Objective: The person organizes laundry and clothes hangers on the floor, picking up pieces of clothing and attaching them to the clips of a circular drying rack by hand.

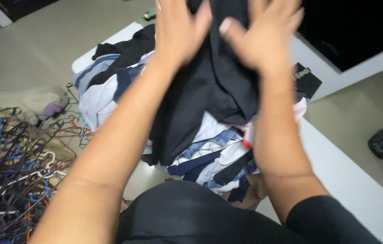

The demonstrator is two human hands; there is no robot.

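Both my hands are raised over a heap of clothes. My left hand (180,31) lies flat on a black garment (209,95), its fingers pointing up. My right hand (263,36), blurred, presses the same garment from the right with its fingers spread. The black cloth hangs between the two hands and drapes down onto the pile of mixed clothes (214,156), which are blue, white and checked. Its top edge runs out of the frame.
The pile rests on a white table (354,185). A tangle of wire and plastic hangers (11,167) lies on the floor at the left, with bundled cloth (29,101) behind it. A dark screen (349,27) stands at the upper right.
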